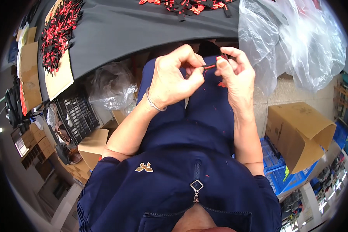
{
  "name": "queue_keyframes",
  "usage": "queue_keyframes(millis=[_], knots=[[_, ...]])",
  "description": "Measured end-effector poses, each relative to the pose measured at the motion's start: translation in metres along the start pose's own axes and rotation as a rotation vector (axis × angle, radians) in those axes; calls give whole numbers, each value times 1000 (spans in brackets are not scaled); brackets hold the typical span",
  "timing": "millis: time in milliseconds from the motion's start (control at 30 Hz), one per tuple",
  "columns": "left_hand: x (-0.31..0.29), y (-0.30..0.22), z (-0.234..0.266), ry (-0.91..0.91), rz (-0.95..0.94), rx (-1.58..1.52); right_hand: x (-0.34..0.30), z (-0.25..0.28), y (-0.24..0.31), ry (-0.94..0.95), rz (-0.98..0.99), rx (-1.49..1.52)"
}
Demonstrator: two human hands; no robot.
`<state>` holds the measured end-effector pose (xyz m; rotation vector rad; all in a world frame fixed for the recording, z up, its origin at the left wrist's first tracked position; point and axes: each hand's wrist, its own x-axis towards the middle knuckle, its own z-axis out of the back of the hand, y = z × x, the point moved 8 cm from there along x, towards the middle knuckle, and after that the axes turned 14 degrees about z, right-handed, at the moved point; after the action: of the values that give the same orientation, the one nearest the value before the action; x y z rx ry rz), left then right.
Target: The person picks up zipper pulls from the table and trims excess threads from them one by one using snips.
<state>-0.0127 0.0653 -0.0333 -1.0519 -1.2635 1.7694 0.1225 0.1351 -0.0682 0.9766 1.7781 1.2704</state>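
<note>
Over my lap, both my hands work at a small black-and-red strip (209, 66). My left hand (176, 75) pinches its black end between thumb and forefinger, and a bracelet circles that wrist. At the other end, the thumb and fingers of my right hand (237, 75) close on the strip, with the forefinger raised. A bit of red shows at the right thumb tip. More red bits (222, 84) show beneath the right hand; whether they are held there I cannot tell.
A dark-covered table (143, 34) lies ahead, bearing a heap of black-and-red pieces (62, 33) on cardboard at left and another pile (189, 7) at the far edge. Clear plastic bags (297, 42) hang at right. A cardboard box (297, 133) sits on a blue crate (274, 176).
</note>
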Motion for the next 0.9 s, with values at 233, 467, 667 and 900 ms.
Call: queue_keyframes(millis=[233, 467, 667, 900], knots=[[-29, -22, -4, -63, -271, 285, -8, -7, 2, 69, 82, -31], [-35, 52, -26, 351, 684, -785, -13, -8, 9, 52, 222, 52], [-41, 56, -40, 555, 829, -942, -9, -9, 3, 106, 274, 72], [-29, 59, -22, 237, 651, -687, -5, -1, 8, 44, 270, -141]])
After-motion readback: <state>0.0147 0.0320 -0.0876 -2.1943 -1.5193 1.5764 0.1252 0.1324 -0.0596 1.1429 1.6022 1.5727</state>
